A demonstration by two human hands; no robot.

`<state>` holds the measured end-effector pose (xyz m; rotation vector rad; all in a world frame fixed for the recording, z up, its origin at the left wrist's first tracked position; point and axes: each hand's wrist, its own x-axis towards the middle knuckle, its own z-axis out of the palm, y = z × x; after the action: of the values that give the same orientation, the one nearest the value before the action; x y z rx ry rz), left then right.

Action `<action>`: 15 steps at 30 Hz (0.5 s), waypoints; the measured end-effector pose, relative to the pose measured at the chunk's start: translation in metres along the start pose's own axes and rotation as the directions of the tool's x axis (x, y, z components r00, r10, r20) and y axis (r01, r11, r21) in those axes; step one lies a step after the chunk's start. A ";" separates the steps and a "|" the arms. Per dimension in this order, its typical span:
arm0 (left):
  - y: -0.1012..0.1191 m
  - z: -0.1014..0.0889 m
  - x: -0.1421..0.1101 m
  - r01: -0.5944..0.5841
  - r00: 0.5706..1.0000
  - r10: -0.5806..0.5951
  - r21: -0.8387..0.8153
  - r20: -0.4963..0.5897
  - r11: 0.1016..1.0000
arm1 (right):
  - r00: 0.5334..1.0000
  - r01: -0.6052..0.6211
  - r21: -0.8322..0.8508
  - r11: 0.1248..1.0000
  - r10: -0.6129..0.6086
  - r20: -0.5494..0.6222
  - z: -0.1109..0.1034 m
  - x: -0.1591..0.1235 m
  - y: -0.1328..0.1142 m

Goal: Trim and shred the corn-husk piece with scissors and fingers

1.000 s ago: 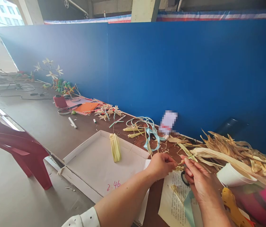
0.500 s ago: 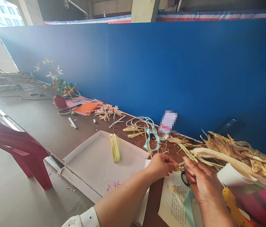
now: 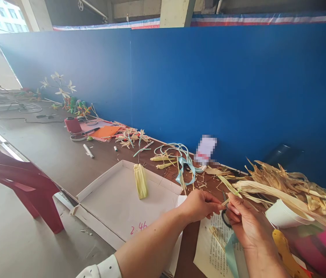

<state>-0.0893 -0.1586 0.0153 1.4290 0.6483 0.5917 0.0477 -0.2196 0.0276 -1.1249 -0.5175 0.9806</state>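
My left hand [image 3: 199, 204] is closed in a pinch on one end of a thin pale husk strip [image 3: 225, 201], just above the table's near right part. My right hand [image 3: 245, 222] is closed round small black-handled scissors [image 3: 225, 217], fingertips meeting the strip from the right. Both hands hover over a printed paper sheet [image 3: 213, 247]. A light blue ribbon strip [image 3: 230, 253] hangs under my right hand.
A flat white cardboard tray [image 3: 116, 200] with a folded yellow-green husk [image 3: 141, 180] lies left of my hands. Dry corn husks [image 3: 287, 185] pile up at the right beside a white cup [image 3: 281, 214]. Blue ribbon loops [image 3: 184, 160], scraps and a red chair [image 3: 21, 181] lie further left.
My hands have drawn slightly closer together and lower around the strip. The scissors have shifted a little toward my left hand.
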 end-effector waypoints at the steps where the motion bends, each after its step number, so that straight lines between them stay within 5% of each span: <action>1: -0.002 0.000 0.001 -0.014 1.000 0.014 0.000 0.017 1.000 | 1.000 -0.009 0.008 1.000 0.009 -0.002 0.000 0.000 0.000; 15: -0.015 -0.002 0.007 -0.052 0.992 0.075 0.206 -0.102 0.977 | 0.997 -0.064 0.048 0.997 0.062 0.041 0.003 0.006 0.009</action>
<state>-0.0857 -0.1533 -0.0005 1.6215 0.7699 0.6726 0.0452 -0.2117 0.0199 -1.0845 -0.4895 1.0667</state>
